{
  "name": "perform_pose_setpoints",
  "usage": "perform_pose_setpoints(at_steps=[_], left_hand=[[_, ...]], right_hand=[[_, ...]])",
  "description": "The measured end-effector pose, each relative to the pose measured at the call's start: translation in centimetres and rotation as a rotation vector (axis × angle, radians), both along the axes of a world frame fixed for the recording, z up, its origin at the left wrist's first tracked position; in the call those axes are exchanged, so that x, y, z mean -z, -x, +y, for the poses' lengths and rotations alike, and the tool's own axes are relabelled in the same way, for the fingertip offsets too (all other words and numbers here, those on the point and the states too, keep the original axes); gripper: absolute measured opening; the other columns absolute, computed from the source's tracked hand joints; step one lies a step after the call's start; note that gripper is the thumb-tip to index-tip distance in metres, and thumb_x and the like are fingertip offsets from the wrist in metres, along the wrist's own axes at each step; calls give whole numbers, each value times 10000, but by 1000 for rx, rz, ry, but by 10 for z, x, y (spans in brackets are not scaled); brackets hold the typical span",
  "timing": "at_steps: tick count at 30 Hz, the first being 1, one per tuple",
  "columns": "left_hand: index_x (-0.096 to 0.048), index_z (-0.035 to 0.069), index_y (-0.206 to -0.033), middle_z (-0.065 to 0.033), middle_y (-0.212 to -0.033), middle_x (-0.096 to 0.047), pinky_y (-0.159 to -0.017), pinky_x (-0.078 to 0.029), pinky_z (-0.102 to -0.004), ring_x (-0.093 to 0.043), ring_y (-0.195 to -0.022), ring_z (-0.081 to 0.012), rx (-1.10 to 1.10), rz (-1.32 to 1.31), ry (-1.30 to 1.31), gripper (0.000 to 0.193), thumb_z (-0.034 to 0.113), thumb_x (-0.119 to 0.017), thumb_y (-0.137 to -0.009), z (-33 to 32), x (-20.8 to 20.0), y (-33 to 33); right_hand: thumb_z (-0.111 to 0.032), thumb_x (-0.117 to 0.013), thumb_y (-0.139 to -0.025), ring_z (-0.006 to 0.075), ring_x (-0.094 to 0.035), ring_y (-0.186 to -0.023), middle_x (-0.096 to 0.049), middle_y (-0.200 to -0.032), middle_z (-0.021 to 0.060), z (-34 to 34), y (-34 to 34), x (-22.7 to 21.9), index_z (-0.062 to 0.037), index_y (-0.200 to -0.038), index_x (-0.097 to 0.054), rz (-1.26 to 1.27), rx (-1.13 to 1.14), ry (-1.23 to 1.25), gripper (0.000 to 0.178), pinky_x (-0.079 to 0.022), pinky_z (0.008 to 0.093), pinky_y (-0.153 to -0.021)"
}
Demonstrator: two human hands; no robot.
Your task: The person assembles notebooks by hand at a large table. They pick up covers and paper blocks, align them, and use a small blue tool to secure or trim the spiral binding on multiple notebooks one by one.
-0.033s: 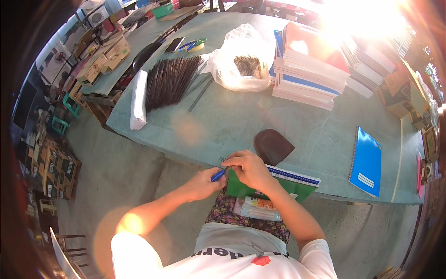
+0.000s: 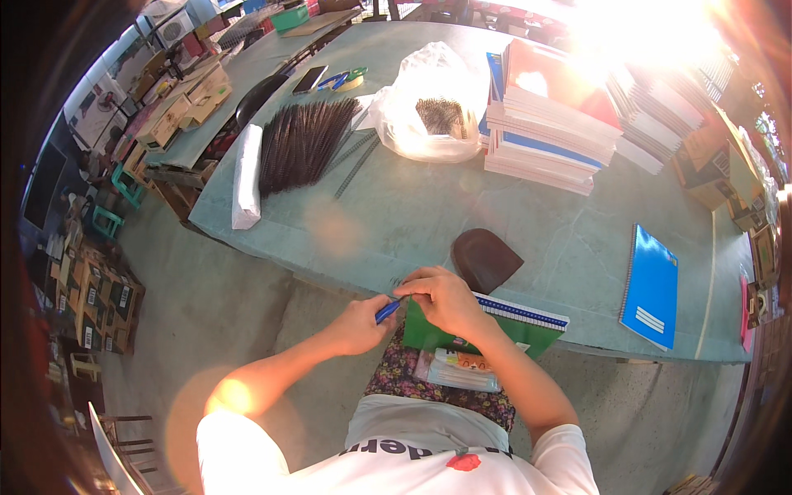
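Observation:
In my left hand (image 2: 360, 324) is a blue-handled tool that looks like pliers (image 2: 386, 310), its tip at the left end of a notebook's binding edge. My fingers are wrapped round the handles. My right hand (image 2: 445, 304) is closed at that same corner, thumb and fingers pinching near the tool's tip. The notebook (image 2: 426, 333) has a green cover and leans between the table edge and my lap, its punched edge with a blue strip facing up. What the right fingertips pinch is hidden, perhaps partly the binding. A brown rounded leather-like piece (image 2: 487, 260) lies just beyond.
A bundle of dark spiral coils (image 2: 299, 148) lies left beside a white wrapped roll (image 2: 247, 177). Behind are a plastic bag (image 2: 396, 136) with coils, and notebook stacks (image 2: 544, 124). A blue spiral notebook (image 2: 650, 285) lies right. A plastic packet (image 2: 462, 375) rests on my lap.
My left hand and the blue-handled tool have shifted very slightly; everything else holds still.

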State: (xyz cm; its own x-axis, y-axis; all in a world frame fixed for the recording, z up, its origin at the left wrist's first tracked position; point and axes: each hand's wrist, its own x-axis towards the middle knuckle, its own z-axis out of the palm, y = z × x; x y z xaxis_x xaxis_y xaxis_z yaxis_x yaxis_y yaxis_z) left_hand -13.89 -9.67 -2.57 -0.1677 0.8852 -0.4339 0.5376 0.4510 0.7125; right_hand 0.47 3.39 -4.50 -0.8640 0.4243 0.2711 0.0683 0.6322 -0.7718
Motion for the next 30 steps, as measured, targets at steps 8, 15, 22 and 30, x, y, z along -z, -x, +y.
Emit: perform_pose_setpoints(at_steps=[8,15,22,30], left_hand=[[-534,45,-975,-137,-898,-627,-657,-472,-379,-619,-775,-276,-166,-468,158,191,174,-531,-835,-12,2,-2],[-494,57,-1149,-107,-894,-576,-719,-475,-333,-577,-734,-212,-360,-752,331,392,257,-591,-826,-5,6,-9],[-491,42,-1131,-104,-887,-572,-722,-488,-359,-585,-752,-231,-208,-573,239,368,217,-577,-819,-11,10,17],[-498,13,-1112,-145,-926,-597,-789,-472,-405,-598,-832,-288,-386,-1418,453,333,195,-503,-833,-2,6,8]], right_hand=[[-31,-693,-669,289,-599,-799,-547,-960,124,-2,0,-6,17,-802,-633,-119,210,10,153,-497,368,-692],[-37,-705,-670,302,-606,-758,-548,-950,128,-9,-1,-1,27,-749,-607,-85,254,-34,141,-499,375,-664],[-32,-672,-704,334,-594,-761,-513,-951,144,-1,-3,1,31,-767,-580,-61,213,-12,128,-488,405,-652],[-32,-716,-664,293,-603,-725,-534,-940,119,-6,-3,4,15,-756,-599,-32,241,-59,155,-492,365,-633]])
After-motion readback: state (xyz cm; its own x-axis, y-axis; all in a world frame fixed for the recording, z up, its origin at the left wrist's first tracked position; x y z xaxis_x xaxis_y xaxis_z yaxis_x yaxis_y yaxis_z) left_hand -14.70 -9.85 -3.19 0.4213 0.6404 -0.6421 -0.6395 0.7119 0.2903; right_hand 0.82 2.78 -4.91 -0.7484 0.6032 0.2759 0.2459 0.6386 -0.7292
